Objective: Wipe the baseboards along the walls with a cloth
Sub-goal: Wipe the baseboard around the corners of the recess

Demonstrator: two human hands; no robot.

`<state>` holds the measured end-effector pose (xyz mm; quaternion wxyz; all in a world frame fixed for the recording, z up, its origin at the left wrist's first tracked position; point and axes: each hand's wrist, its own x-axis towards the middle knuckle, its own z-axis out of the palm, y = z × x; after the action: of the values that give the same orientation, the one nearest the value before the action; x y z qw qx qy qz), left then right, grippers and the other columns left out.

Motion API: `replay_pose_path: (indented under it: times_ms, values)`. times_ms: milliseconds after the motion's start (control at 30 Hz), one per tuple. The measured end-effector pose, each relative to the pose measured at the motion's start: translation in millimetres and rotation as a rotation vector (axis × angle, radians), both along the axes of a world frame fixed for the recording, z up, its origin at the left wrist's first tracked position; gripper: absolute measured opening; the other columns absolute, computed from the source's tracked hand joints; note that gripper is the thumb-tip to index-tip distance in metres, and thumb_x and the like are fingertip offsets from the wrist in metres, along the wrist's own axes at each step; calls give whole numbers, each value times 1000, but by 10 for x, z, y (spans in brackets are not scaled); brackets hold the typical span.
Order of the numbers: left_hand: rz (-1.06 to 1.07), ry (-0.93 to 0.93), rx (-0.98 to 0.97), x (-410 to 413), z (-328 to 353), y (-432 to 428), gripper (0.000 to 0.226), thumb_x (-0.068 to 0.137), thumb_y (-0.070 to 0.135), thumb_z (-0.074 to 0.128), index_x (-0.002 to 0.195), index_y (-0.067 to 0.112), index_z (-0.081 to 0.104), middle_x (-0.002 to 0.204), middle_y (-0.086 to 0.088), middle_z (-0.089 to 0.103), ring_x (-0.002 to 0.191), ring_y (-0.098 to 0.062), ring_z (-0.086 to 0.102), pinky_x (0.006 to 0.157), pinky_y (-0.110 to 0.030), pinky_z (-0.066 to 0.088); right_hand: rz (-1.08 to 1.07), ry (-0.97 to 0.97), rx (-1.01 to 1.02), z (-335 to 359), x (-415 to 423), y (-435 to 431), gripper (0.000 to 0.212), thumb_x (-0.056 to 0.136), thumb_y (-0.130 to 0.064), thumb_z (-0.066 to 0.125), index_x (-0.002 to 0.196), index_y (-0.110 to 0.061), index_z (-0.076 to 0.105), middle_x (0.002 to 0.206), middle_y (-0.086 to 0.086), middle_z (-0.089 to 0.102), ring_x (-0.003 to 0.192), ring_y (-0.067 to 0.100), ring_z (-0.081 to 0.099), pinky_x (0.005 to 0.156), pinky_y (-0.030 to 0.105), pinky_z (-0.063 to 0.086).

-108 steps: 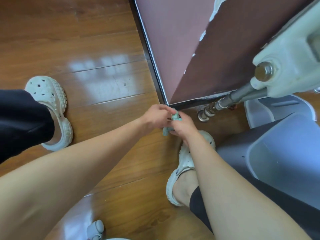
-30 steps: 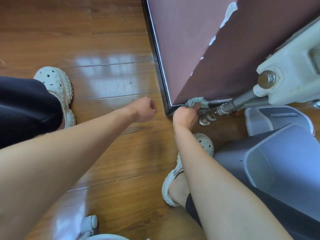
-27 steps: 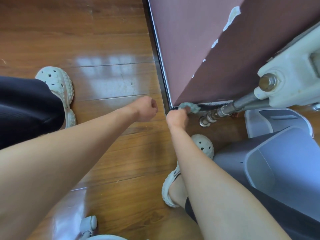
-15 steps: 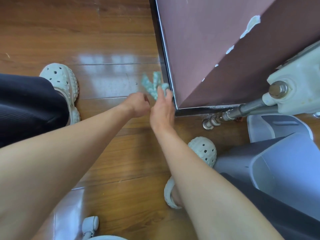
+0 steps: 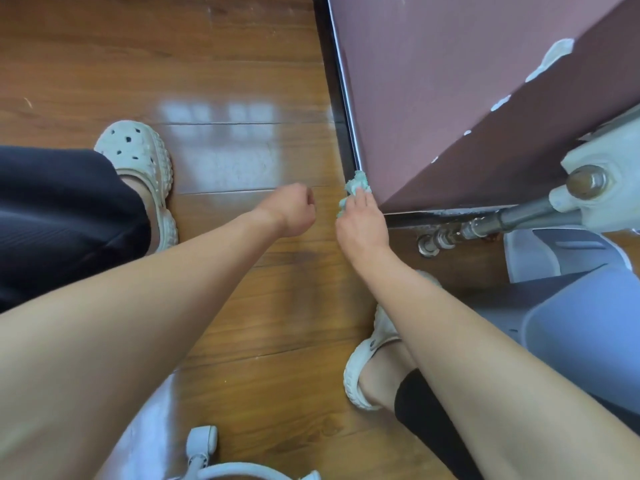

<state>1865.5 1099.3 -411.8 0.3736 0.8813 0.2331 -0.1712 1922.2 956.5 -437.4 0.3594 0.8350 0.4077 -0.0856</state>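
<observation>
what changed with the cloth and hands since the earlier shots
The left hand let go of the cloth, which both hands held at first, and now hangs curled and empty. The right hand took the cloth from the strip by the pipe round the corner to the left-side baseboard. The pipe and grey bin stayed put.

Teal cloth [image 5: 356,184]; black baseboard [image 5: 334,98]; maroon wall [image 5: 433,81]; brown floor [image 5: 242,46].

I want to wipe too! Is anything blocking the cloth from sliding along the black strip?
Nothing visible does. The right hand holds the cloth against the baseboard at the corner, and the strip beyond it runs bare.
</observation>
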Motion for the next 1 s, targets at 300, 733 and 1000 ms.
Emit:
replay_pose_path:
  times_ms: [300, 733, 1000]
  values:
    - [-99, 10, 76, -70, -62, -6, 29, 91, 15, 44, 103, 12, 70, 107, -10, 72, 101, -32, 64, 85, -34, 53, 8, 214, -228, -268, -74, -78, 50, 105, -24, 22, 149, -18, 43, 158, 10, 36, 151, 32, 13, 123, 50, 1]
    - [-159, 44, 103, -163, -192, -38, 25, 89, 16, 47, 100, 16, 70, 104, -8, 73, 98, -31, 65, 85, -36, 54, -302, 717, 352, -376, -416, -174, 66, 87, -3, 46, 150, -5, 29, 163, 16, 10, 152, 35, 10, 117, 45, 32]
    - [-193, -19, 111, -115, -180, -155, 27, 89, 13, 46, 100, 16, 70, 102, -6, 72, 97, -29, 64, 82, -33, 53, -413, 454, 415, -280, -389, -421, 37, 92, 1, 48, 127, -5, 59, 145, 12, 50, 133, 32, 49, 98, 39, 47]
